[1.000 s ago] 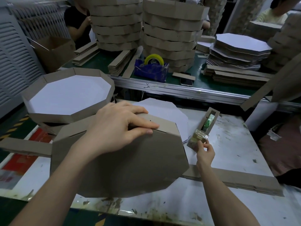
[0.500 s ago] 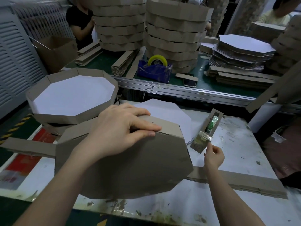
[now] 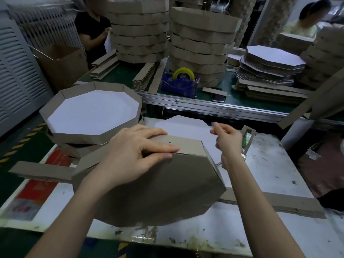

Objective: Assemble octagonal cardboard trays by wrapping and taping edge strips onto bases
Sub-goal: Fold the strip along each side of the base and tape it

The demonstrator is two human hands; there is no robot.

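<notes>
- Tray (image 3: 158,192) stands tilted on the table (image 3: 270,164), with the edge strip (image 3: 188,146) running left-right along its top.
- Left hand (image 3: 135,155) presses the strip down, fingers straight.
- Right hand (image 3: 227,138) hovers up-right of the strip, fingertips pinched together; whether they hold tape cannot be told.

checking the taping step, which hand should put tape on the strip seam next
Likely right. The left hand presses the edge strip seam onto the tray, so it is busy; the right hand hovers close by, fingers pinched.
</notes>
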